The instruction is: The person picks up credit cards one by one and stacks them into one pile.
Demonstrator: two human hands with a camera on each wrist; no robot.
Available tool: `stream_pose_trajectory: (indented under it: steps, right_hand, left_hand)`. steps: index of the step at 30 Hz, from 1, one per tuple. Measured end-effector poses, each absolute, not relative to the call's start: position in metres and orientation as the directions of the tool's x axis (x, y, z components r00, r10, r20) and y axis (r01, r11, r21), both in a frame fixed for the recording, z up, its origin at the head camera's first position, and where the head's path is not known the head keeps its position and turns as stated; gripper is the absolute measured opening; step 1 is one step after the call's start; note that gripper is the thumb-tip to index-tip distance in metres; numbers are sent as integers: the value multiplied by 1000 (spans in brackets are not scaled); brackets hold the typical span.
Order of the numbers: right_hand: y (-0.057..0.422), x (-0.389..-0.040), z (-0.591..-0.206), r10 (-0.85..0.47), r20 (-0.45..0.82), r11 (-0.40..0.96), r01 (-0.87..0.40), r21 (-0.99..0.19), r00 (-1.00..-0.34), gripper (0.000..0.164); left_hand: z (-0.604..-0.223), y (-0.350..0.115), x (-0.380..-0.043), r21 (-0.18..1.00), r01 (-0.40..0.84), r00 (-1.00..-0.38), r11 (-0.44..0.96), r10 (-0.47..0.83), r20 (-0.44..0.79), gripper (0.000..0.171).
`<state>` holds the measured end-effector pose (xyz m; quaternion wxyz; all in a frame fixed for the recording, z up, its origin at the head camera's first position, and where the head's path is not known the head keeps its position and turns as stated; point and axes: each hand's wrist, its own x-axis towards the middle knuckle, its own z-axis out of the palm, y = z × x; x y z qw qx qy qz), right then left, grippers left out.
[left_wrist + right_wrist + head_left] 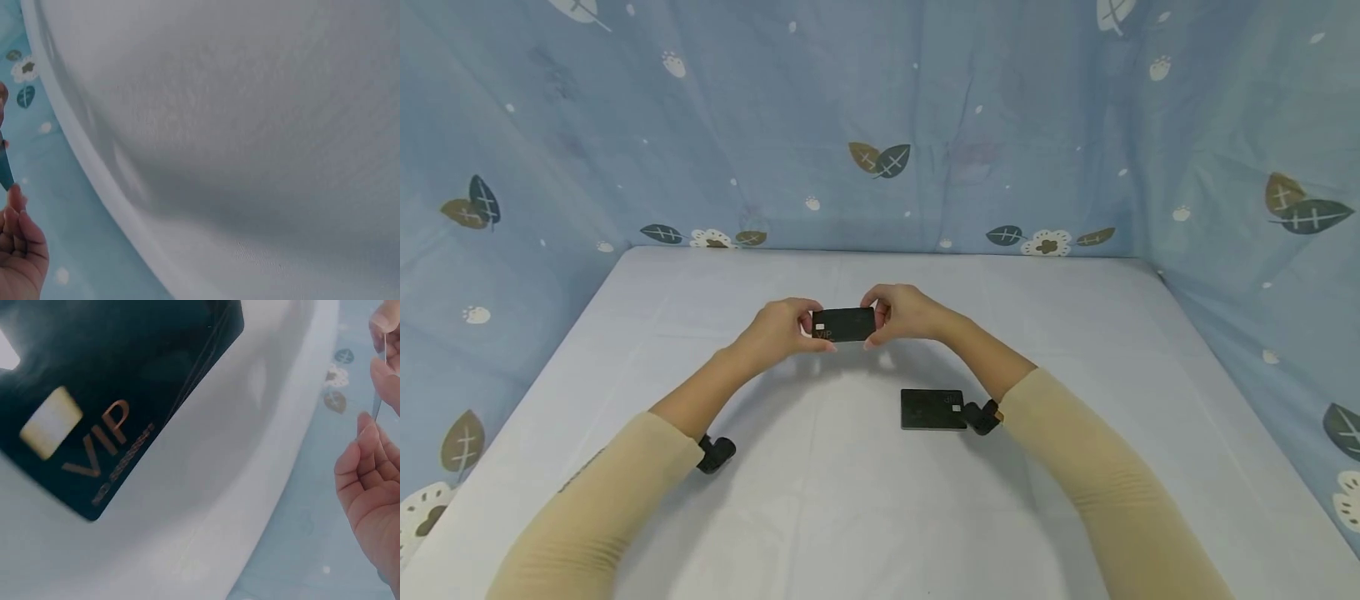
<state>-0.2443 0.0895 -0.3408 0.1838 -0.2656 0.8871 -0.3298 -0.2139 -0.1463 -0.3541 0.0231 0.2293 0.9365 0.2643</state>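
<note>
Between both hands, above the table, is a dark VIP card [844,325] with a small light chip square near its left end. My left hand [777,332] pinches its left end between thumb and fingers, while the right hand [912,313] pinches the right end. From the left wrist, only a thin sliver of that card [5,169] shows beside the left hand [24,259]. A second dark VIP card [931,409] lies on the table below the right forearm. The right wrist view shows this lying card [144,369] close up, with gold lettering and a chip.
A white cloth covers the table [850,500]. Blue curtains [820,108] with leaf and paw prints stand behind it and at both sides. A small black wrist camera [981,417] on the right arm overlaps the lying card's edge; another black camera [717,455] hangs under the left sleeve.
</note>
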Motion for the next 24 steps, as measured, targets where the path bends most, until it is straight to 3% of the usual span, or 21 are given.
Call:
stream_pose_trajectory:
  steps: [16, 24]
  right_hand:
    - [109, -211, -331, -616, -86, 649, -442, -619, -783, 62]
    - [118, -198, -328, -604, -66, 655, -447, -609, -795, 61]
  left_hand:
    - [-349, -134, -193, 514, 485, -860, 707, 492, 136, 64]
    - [-348, -127, -182, 578, 470, -863, 667, 483, 145, 64]
